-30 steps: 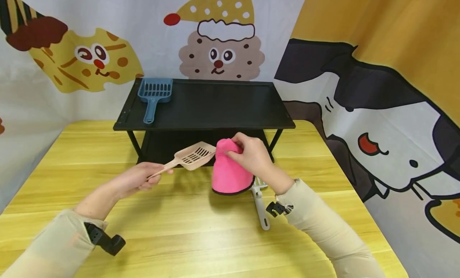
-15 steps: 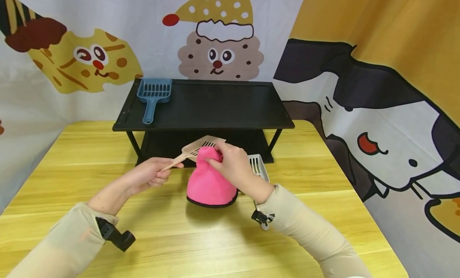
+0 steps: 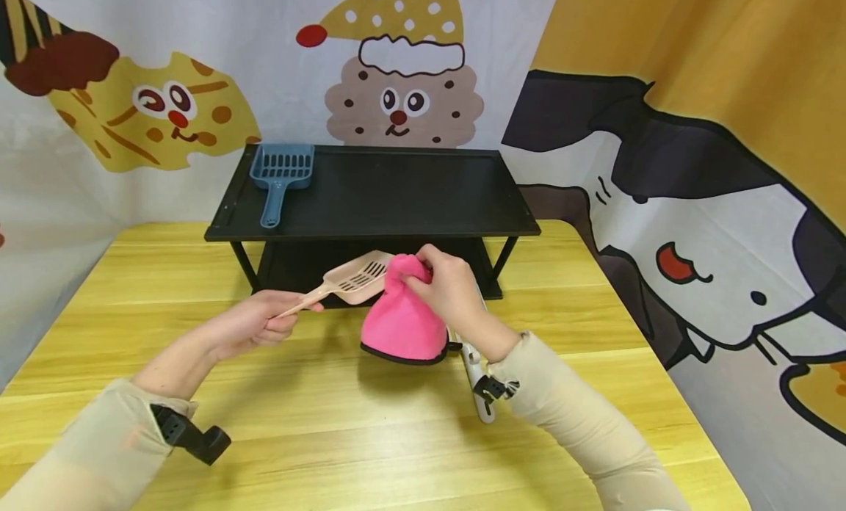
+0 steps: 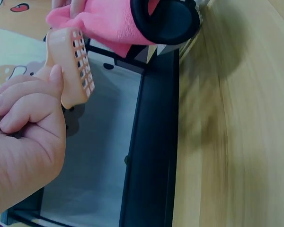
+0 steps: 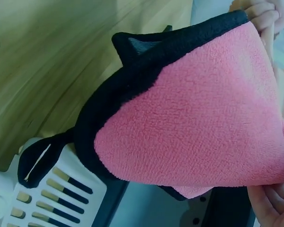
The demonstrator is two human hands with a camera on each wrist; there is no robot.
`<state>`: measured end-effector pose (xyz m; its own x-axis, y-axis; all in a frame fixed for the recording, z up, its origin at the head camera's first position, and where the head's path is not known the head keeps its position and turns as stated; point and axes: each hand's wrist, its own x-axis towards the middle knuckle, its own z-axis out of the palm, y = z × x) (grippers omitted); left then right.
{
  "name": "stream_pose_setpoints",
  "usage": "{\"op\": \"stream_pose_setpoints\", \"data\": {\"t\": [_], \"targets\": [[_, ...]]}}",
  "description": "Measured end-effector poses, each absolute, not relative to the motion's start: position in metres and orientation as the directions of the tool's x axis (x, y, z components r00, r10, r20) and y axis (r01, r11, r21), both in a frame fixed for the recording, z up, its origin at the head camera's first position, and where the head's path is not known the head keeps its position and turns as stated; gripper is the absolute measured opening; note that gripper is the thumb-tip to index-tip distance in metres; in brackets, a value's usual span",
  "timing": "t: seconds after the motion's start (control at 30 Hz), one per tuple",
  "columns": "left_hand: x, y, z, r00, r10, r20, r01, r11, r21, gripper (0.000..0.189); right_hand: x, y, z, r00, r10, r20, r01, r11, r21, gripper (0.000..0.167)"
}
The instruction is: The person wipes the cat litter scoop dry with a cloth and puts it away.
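in the head view, the black rack [image 3: 396, 191] is the landmark. in front of its lower shelf, the left hand [image 3: 264, 316] pinches the handle of the beige scoop [image 3: 338, 277], held up off the table [image 3: 317, 437]. beside it, also before the rack, the right hand [image 3: 456, 287] pinches the gathered top of the pink cloth [image 3: 405, 320], whose skirt hangs wide. the scoop's far end meets that pinched part. the white scoop [image 3: 472, 364] lies before the rack's right side; the blue scoop [image 3: 280, 180] sits on the rack's top, at its left.

the step in hand looks like working cloth against scoop, so a steady left grip should matter most.

in the left wrist view, left fingers curl around the handle in front of the rack's open frame; keeping them off the slotted pan would leave it all reachable.

in the right wrist view, the cloth hides most of the beige scoop and right fingertips show only partly. the cloth's black loop [image 5: 46, 165] dangles over the white scoop near the rack; lifting the hem slightly could avoid a snag in its slots.
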<state>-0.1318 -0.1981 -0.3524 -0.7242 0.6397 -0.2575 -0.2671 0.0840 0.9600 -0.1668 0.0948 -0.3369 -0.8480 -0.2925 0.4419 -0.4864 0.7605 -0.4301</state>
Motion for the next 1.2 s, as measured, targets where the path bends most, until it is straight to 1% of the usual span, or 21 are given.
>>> {"op": "stream_pose_setpoints", "data": {"t": [0.07, 0.13, 0.2, 0.3, 0.37, 0.47, 0.57, 0.63, 0.7, 0.9, 1.03, 1.2], "targets": [[-0.133, -0.204, -0.353, -0.710, 0.663, -0.240, -0.254, 0.076, 0.964, 0.028, -0.169, 0.099, -0.337, -0.853, -0.281, 0.439, -0.480, 0.753, -0.451, 0.020], [-0.134, -0.211, -0.352, -0.706, 0.667, -0.239, -0.229, 0.104, 0.968, 0.028, -0.171, 0.102, -0.336, -0.862, -0.264, 0.432, -0.465, 0.749, -0.472, 0.019], [-0.135, -0.218, -0.351, -0.709, 0.656, -0.258, -0.202, 0.162, 0.966, 0.026, -0.174, 0.107, -0.336, -0.875, -0.242, 0.420, -0.445, 0.744, -0.498, 0.019], [-0.134, -0.225, -0.349, -0.713, 0.627, -0.313, -0.161, 0.288, 0.944, 0.029, -0.178, 0.112, -0.335, -0.893, -0.228, 0.389, -0.421, 0.731, -0.537, 0.018], [-0.134, -0.227, -0.349, -0.697, 0.636, -0.332, -0.133, 0.341, 0.931, 0.033, -0.181, 0.113, -0.335, -0.900, -0.241, 0.363, -0.419, 0.708, -0.569, 0.018], [-0.136, -0.226, -0.350, -0.644, 0.703, -0.302, -0.073, 0.336, 0.939, 0.030, -0.182, 0.111, -0.334, -0.897, -0.295, 0.328, -0.440, 0.665, -0.604, 0.015], [-0.139, -0.221, -0.351, -0.553, 0.804, -0.217, 0.006, 0.264, 0.965, 0.024, -0.182, 0.104, -0.332, -0.881, -0.366, 0.301, -0.473, 0.632, -0.614, 0.015], [-0.141, -0.215, -0.350, -0.506, 0.844, -0.179, 0.035, 0.228, 0.973, 0.023, -0.182, 0.097, -0.330, -0.866, -0.416, 0.278, -0.492, 0.612, -0.619, 0.018], [-0.144, -0.208, -0.348, -0.481, 0.859, -0.172, 0.045, 0.220, 0.974, 0.022, -0.180, 0.090, -0.328, -0.847, -0.468, 0.251, -0.508, 0.575, -0.642, 0.020], [-0.150, -0.197, -0.345, -0.507, 0.837, -0.204, -0.017, 0.227, 0.974, 0.023, -0.177, 0.077, -0.322, -0.799, -0.561, 0.213, -0.507, 0.441, -0.741, 0.022], [-0.151, -0.199, -0.345, -0.514, 0.833, -0.205, -0.062, 0.201, 0.978, 0.025, -0.178, 0.078, -0.320, -0.786, -0.591, 0.183, -0.494, 0.422, -0.760, 0.021], [-0.152, -0.201, -0.345, -0.510, 0.837, -0.200, -0.068, 0.193, 0.979, 0.027, -0.181, 0.085, -0.320, -0.770, -0.622, 0.143, -0.480, 0.417, -0.772, 0.018]]}}
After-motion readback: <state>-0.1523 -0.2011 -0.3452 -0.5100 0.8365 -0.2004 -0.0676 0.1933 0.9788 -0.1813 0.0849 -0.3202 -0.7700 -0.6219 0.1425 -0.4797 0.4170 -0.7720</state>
